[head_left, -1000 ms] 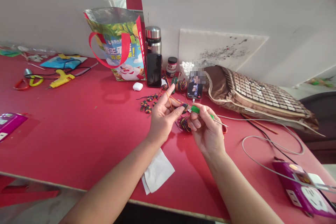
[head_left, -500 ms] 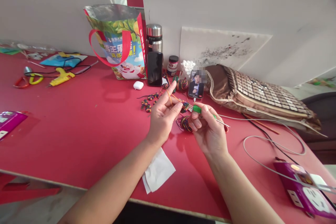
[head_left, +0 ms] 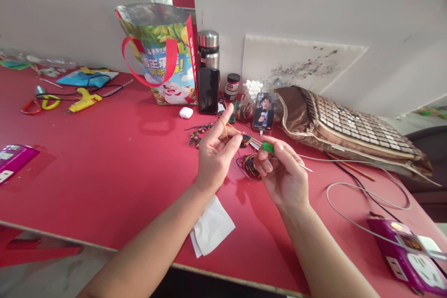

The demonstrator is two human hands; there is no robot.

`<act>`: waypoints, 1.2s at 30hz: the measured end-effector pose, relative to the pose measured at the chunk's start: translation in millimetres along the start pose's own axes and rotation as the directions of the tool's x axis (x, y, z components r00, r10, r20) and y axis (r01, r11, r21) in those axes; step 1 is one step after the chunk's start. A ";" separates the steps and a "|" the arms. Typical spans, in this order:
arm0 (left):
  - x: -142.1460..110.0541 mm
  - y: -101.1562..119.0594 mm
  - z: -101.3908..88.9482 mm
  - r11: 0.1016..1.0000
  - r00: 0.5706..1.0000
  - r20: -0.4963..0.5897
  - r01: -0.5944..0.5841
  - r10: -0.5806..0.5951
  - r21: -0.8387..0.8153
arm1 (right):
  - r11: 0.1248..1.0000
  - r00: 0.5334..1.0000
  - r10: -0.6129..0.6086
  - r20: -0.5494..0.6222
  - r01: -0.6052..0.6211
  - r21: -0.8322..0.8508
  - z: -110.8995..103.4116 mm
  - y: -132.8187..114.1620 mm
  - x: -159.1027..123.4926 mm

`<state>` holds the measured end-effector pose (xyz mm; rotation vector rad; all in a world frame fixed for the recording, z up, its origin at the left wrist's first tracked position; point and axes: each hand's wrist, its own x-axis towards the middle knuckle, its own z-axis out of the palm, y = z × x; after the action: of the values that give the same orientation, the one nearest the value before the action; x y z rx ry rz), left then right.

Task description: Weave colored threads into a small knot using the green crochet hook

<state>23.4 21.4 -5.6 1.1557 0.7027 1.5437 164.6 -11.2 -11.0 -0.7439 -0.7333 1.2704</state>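
Observation:
My left hand [head_left: 219,149] pinches a small multicoloured crocheted piece [head_left: 245,139] between thumb and fingers. An orange-looking strand of yarn [head_left: 225,128] runs over its raised index finger. In my right hand [head_left: 284,167] is a crochet hook [head_left: 268,147] with a green grip, its metal end pointing at the piece. A thin metal rod sticks out past the right side of that hand. Just below the piece lies a dark multicoloured yarn bundle [head_left: 252,166], partly hidden by my right hand. Beyond my left hand is a curly crocheted strip [head_left: 195,139].
Behind the hands stand a black phone [head_left: 208,91], a steel flask [head_left: 208,51], a jar [head_left: 233,86], a yarn ball [head_left: 244,112] and a lit phone [head_left: 263,112]. A shopping bag [head_left: 157,56], glue gun [head_left: 85,100], white tissue [head_left: 213,227], power strip [head_left: 407,253] and beaded cushion [head_left: 359,132] lie around.
My right hand has moved slightly right, drawing the crochet hook back a little from the crocheted piece. My left hand keeps its pinch. The whole view has shifted slightly.

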 end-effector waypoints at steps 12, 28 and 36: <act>1.2 0.2 -1.4 1.000 1.000 0.015 0.007 -0.008 0.021 | 1.000 1.000 -0.010 -0.007 0.010 0.016 -2.3 -0.8 1.9; 5.1 -1.8 -2.1 0.980 0.983 -0.028 0.180 -0.183 -0.088 | 1.000 1.000 -0.001 -0.028 0.000 -0.011 0.2 -3.0 0.7; 4.7 -5.5 -5.8 0.994 0.995 0.013 0.101 -0.101 -0.045 | 1.000 0.999 -0.005 -0.048 0.006 0.011 1.8 -4.4 0.4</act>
<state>20.1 28.1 -11.0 1.0781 0.7046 1.4599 165.6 -11.3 -6.3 -0.7599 -0.6887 1.2466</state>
